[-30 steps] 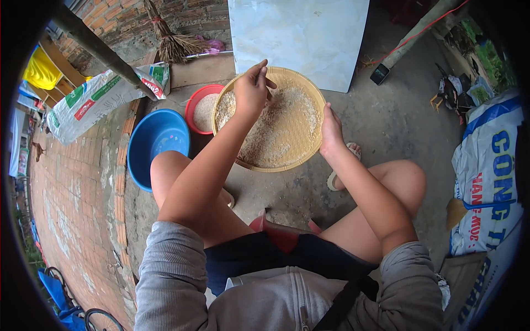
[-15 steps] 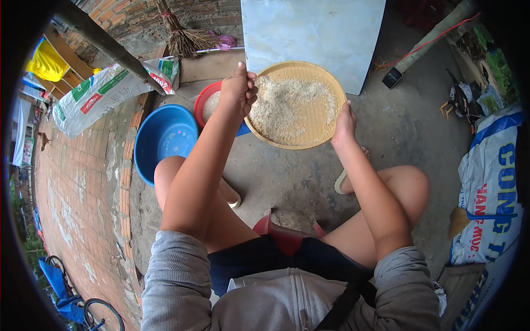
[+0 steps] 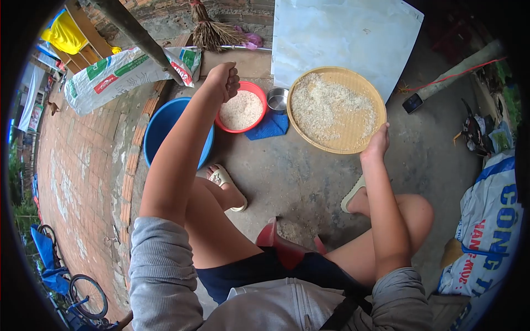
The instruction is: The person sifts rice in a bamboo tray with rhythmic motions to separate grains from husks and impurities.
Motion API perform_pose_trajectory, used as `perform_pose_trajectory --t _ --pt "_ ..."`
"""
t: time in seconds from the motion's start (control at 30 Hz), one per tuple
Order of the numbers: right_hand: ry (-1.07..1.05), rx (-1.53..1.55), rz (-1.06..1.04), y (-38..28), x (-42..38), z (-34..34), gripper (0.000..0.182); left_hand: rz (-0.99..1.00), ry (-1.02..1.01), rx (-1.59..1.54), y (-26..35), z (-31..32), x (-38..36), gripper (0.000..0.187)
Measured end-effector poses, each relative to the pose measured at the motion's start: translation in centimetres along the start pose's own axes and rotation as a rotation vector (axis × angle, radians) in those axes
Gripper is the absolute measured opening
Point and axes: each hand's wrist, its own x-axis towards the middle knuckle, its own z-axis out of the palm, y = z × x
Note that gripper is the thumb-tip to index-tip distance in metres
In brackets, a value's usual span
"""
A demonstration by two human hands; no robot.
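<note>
- I'm seeing the round woven tray (image 3: 353,126) raised in front of me, just beside the pale board (image 3: 342,41) in view, with pale grains (image 3: 320,105) lying over much of its weave, thicker toward the left and bare in patches.
- My right hand (image 3: 377,142) is supporting the tray alone, fingers clamped on the near right rim; I can't quite tell how far it's tilting from this overhead view.
- For a good hold, I'm judging that the far rim wants levelling through the wrist, since a one-sided grip is leaving it prone to dipping and spilling.
- My left hand (image 3: 223,81) is hanging apart from the tray, near the red basin (image 3: 240,131), fingers curled together; whether they're pinching anything, I can't tell.
- I'd be picking with fingertips only, lightly, sparing the surrounding grains.
- Farther left, the blue basin (image 3: 165,124) is sitting partly behind my forearm; the metal pot (image 3: 277,99) is standing between red basin and tray.
</note>
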Motion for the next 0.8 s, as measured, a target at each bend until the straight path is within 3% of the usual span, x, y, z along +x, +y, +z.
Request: perform_pose_trajectory --t 0.07,0.17,0.27,0.4,0.47,0.6,0.67,0.73,0.8 --pt "0.05 -0.012 -0.011 -0.1 1.0 -0.6 0.051 -0.023 -0.013 -0.081 -1.7 -1.5 3.7 0.041" --pt "0.119 -0.004 -0.011 0.0 1.2 -0.7 0.051 -0.119 0.119 -0.101 -5.1 -2.9 9.0 0.038" --pt "0.189 0.012 0.039 1.4 2.2 -1.6 0.05 -0.274 0.283 -0.325 -7.4 -3.2 14.0 0.04" --pt "0.264 0.008 0.032 3.4 3.8 -3.0 0.053 -0.352 0.231 -0.337 -12.8 -0.3 19.7 0.039" --pt "0.283 -0.043 0.017 4.5 4.6 -3.3 0.053 -0.332 0.212 -0.39 -15.9 0.0 22.5 0.031" --pt "0.245 -0.074 0.156 6.6 5.7 -3.8 0.057 -0.352 0.165 -0.39 -20.1 0.5 26.4 0.038" --pt "0.241 -0.123 0.144 7.4 5.8 -3.6 0.06 -0.317 0.32 -0.48 -22.2 0.8 28.4 0.036" --pt "0.193 -0.199 0.196 7.7 5.6 -2.4 0.059 -0.285 0.264 -0.531 -24.9 0.4 31.5 0.03" --pt "0.245 -0.171 0.239 8.2 5.3 -1.2 0.053 -0.179 0.386 -0.743 -25.5 2.4 33.1 0.028"
